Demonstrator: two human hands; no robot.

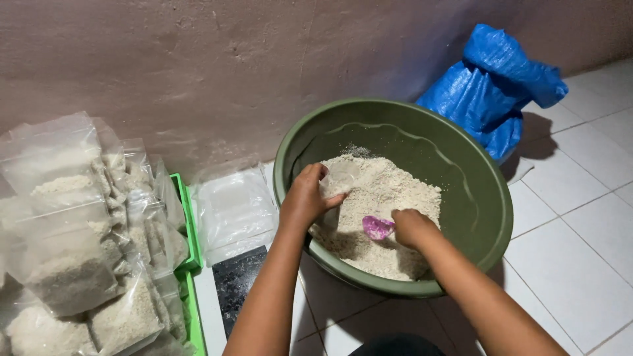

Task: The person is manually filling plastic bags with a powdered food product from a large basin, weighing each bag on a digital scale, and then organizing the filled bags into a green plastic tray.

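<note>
Both my bare forearms reach forward and slightly inward from the bottom of the view. My left hand (304, 198) is raised, wrist bent, fingers curled shut in a grip, thumb pointing right. My right hand (412, 227) sits lower, just right of it, closed in a fist, knuckles up, wrist straight.

Clear bag (339, 179) open; pink scoop (377, 227) in grain (389, 191)

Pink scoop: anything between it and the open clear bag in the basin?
Nothing visible. The right hand holds the pink scoop on the white grains; the left hand holds the clear bag just up-left, open grain between them.
</note>
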